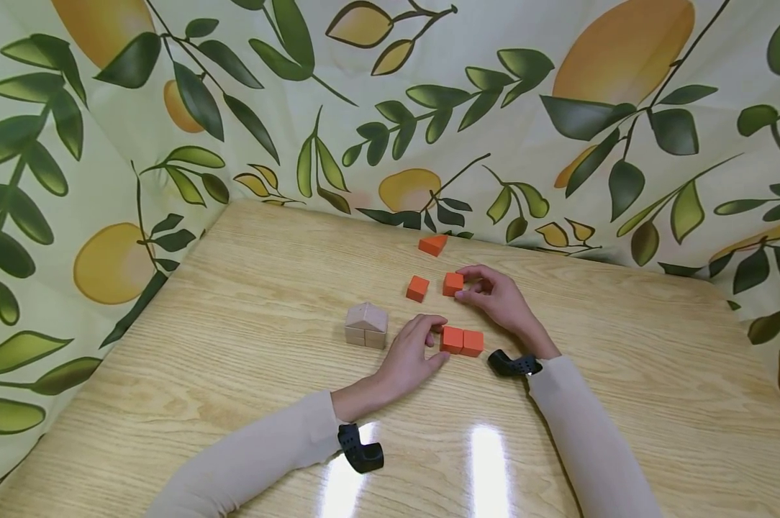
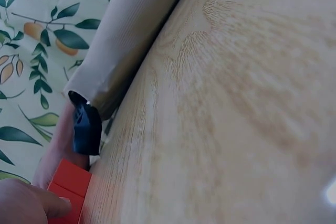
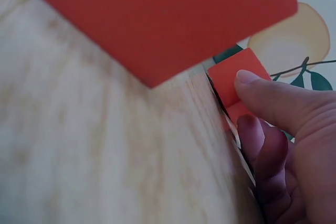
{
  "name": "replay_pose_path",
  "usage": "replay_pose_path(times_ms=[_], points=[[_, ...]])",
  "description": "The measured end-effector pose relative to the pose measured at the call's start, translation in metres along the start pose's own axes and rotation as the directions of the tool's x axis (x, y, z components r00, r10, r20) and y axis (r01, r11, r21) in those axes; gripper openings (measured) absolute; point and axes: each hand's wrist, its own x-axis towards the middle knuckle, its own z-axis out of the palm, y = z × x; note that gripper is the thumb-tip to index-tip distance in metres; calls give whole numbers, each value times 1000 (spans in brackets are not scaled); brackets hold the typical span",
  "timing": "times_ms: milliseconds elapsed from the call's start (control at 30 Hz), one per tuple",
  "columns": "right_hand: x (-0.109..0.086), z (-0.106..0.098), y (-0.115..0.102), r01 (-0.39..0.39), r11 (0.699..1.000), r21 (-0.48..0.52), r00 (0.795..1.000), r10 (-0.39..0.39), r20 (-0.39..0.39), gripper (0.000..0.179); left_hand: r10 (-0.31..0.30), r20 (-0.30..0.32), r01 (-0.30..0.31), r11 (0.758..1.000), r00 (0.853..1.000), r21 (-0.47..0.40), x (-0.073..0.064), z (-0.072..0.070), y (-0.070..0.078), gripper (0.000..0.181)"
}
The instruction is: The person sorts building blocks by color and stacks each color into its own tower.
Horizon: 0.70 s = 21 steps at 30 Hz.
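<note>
Two red cubes sit side by side on the wooden table. The left hand [image 1: 412,360] holds the left cube [image 1: 452,340], its thumb at the near side and its fingers at the far side. The right-hand cube [image 1: 473,343] of this pair stands against it. Behind them, the right hand [image 1: 496,296] pinches another red cube [image 1: 453,283] between thumb and fingers; the right wrist view shows the thumb on this cube [image 3: 227,80]. A separate red cube [image 1: 417,288] lies just left of it. Farther back is a red triangular block [image 1: 432,244].
A small house shape of plain wooden blocks [image 1: 366,326], with a triangular top, stands left of the left hand. Fabric printed with fruit and leaves [image 1: 338,86] hangs along the back and left edges of the table [image 1: 247,288]. Each wrist wears a black strap device [image 1: 362,451].
</note>
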Motion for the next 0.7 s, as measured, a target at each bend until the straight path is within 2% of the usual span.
replay_pose_path(times_ms=[467,700], points=[[-15,1,-3,0,994,112,998,7,-67,41,24,-18,-25,999,1000,-31,-1,0,0,44],[-24,2,-4,30,985,171,994,-12,-106,41,21,-16,-22,999,1000,-33,0,-1,2,42]])
